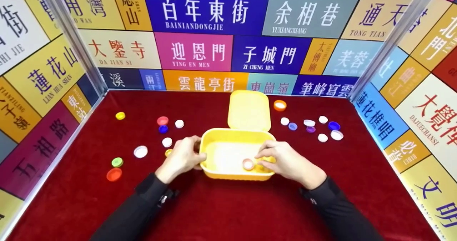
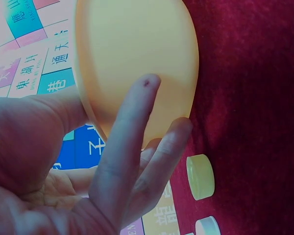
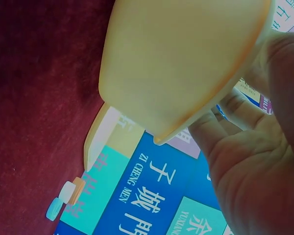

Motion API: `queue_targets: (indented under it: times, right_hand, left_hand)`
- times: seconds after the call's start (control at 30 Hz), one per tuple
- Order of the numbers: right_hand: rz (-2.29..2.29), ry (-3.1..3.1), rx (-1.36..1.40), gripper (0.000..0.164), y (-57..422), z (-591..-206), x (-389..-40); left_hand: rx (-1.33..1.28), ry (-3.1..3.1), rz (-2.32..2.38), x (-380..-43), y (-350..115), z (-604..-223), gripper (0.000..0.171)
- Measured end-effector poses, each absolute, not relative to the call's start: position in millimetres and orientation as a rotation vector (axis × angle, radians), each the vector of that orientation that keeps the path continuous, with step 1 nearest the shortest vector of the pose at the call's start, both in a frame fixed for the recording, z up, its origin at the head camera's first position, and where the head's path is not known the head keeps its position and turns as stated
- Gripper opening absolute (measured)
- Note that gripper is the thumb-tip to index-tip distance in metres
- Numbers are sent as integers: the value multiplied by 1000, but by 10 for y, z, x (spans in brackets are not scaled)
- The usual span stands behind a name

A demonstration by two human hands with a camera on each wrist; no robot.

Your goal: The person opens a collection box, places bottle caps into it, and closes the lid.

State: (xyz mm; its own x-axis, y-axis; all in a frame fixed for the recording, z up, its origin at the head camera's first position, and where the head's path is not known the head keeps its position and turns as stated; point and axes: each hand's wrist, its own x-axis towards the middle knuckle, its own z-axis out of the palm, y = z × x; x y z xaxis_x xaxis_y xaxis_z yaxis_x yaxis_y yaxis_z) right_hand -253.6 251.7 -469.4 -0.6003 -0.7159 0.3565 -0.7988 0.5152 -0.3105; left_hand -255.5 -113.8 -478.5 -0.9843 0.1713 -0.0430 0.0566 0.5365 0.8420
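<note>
A yellow plastic box [image 1: 237,176] stands on the red cloth, its lid [image 1: 249,109] folded back behind it. At the box's left end my left hand [image 1: 182,159] grips the wall; in the left wrist view its fingers [image 2: 125,129] lie along the outside and the thumb passes behind the rim. My right hand [image 1: 285,162] reaches over the right rim, thumb and forefinger apart. Just left of those fingertips is an orange-and-white bottle cap [image 1: 248,164], inside the box outline and apart from them. In the right wrist view the box wall [image 3: 176,63] hides the fingertips.
Left of the box lie several loose caps, among them a red one [image 1: 114,174], a green one [image 1: 117,162] and a white one [image 1: 140,151]. More lie back right, including an orange one [image 1: 280,105] and a blue one [image 1: 334,126]. Printed panels [image 1: 210,10] enclose the table.
</note>
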Motion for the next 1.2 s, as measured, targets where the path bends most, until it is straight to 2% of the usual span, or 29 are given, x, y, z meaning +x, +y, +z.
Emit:
queue_targets:
  times: [0.5,1.2]
  right_hand:
    - [668,-2524,1260,18,2529,-4693,-2542]
    - [797,-2440,1146,22,2632,-4665,-2636]
  left_hand:
    - [214,2666,1444,-2554,-1140,-4791,45]
    - [186,2645,1460,-2538,-1131,-4783,46]
